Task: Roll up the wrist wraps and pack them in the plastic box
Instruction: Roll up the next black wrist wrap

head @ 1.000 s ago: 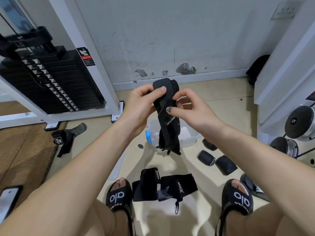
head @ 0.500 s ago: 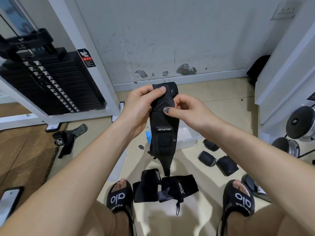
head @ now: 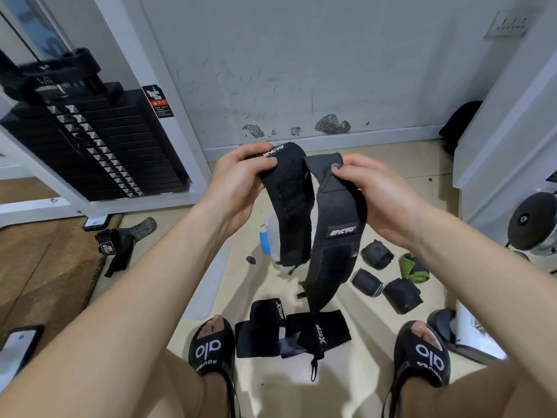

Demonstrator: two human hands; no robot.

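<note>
Where the beige tiled floor meets a scuffed grey wall beside a black weight stack, I sit, my left hand and right hand each pinching one long black fabric wrist wrap, both dangling over the clear plastic box.

The person's arms are bare with no sleeves, the left hand and right hand wear no gloves or rings, and both feet sit in black open-toed slides marked "alo" in white letters.
</note>
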